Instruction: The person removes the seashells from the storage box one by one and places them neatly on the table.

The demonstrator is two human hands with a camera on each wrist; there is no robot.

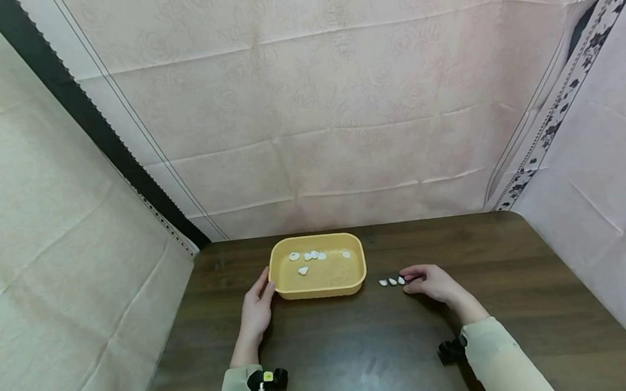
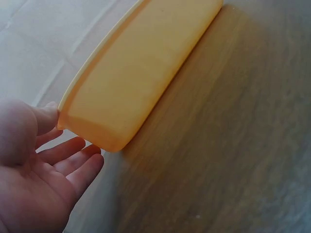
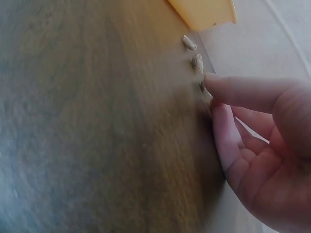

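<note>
My left hand [image 1: 257,313] holds the left end of a shallow yellow plastic tray [image 1: 318,293], thumb [image 2: 47,115] at the rim and fingers under the side wall. Several small white shells [image 1: 303,271] lie scattered in the tray. To the right of it, three more sit in a short row on the table: a left shell [image 1: 383,283], a middle shell [image 1: 393,281] and a right shell [image 1: 401,280]. My right hand [image 1: 429,282] pinches the right shell between thumb and fingertips, low at the tabletop. In the right wrist view, the thumb [image 3: 243,91] partly hides that shell.
The brown wood-grain table [image 1: 342,347] ends at a back edge just behind the tray. Pale patterned cloth [image 1: 340,99] hangs behind it, with more cloth on the left and right. Black wrist mounts [image 1: 451,350] sit on both sleeves.
</note>
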